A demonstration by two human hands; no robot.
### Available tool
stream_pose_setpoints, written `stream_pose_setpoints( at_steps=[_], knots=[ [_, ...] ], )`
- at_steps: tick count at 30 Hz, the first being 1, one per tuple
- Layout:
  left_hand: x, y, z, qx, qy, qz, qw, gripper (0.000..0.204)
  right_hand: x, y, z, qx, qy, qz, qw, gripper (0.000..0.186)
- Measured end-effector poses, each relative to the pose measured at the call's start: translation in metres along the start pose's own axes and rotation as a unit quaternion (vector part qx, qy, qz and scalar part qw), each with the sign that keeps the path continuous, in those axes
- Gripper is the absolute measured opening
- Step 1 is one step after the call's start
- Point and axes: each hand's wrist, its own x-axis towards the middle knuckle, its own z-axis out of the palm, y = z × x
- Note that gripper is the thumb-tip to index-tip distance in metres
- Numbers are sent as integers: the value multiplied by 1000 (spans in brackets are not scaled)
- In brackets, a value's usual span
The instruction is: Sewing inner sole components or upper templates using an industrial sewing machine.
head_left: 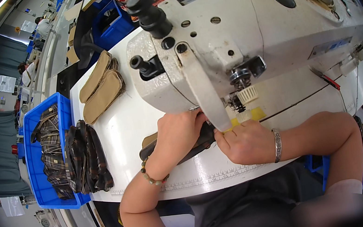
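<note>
A white industrial sewing machine fills the upper middle, its head and pale lever above my hands. My left hand is closed on a dark fabric shoe piece below the needle area. A tan layer shows at the piece's left end. Just right of the lever, my right hand has its fingers curled, pinching the right end of the same piece. The machine head and my hands hide the needle and the fingertips. A yellow patch lies on the machine bed behind my right hand.
Tan sole-shaped pieces lie stacked at the table's far left. Dark plaid pieces rest beside a blue bin of more plaid pieces. Red-handled snips lie right of the machine. A printed ruler runs along the near table edge.
</note>
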Motion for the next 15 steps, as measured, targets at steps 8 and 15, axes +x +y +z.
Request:
stream_pose_setpoints(
  at_steps=[8,15],
  knots=[
    [-2,-3,3,0,14,-15,1000,28,2,1,-8,37,-35,7,999,32],
    [6,-5,8,-38,17,13,999,21,3,5,-5,44,-35,51,997,22]
  ],
)
